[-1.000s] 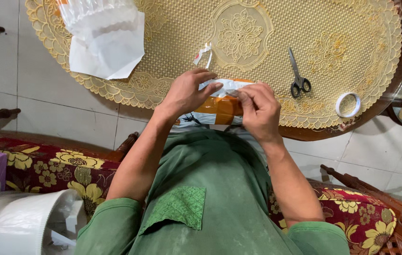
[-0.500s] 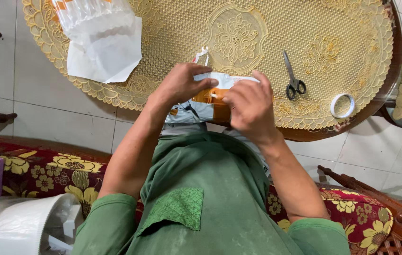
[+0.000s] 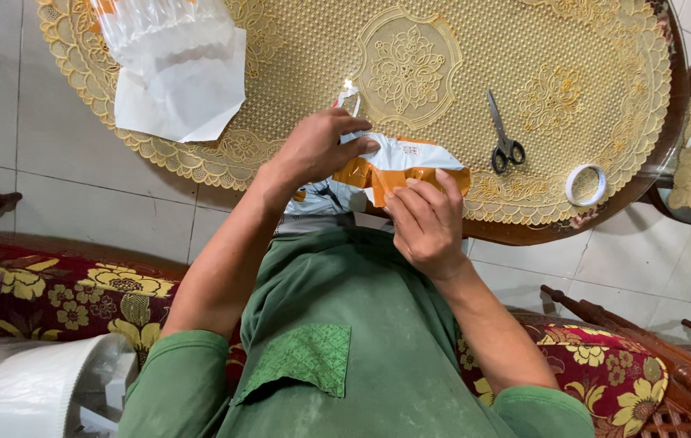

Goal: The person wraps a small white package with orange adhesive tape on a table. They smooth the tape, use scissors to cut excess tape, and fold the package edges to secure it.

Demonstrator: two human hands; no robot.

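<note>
A soft parcel (image 3: pixel 400 161) in grey-white plastic with orange tape bands rests at the near edge of the round table (image 3: pixel 662 166). My left hand (image 3: pixel 317 150) grips its top left part. My right hand (image 3: pixel 426 219) pinches the lower orange edge and pulls it toward my body. Small torn scraps of tape (image 3: pixel 348 96) lie just beyond my left hand.
Black-handled scissors (image 3: pixel 503 130) and a roll of white tape (image 3: pixel 585 184) lie to the right on the yellow lace cloth (image 3: pixel 564 73). A white bag with clear wrap (image 3: pixel 175 61) sits at the upper left. Flowered red cushions (image 3: pixel 77 296), a white bin (image 3: pixel 29 389) and wooden chair arms (image 3: pixel 629 324) surround me.
My right hand has dropped from the parcel's top toward my body, pulling the orange wrapping down, so more of the parcel's white face shows. My left hand stays gripping it.
</note>
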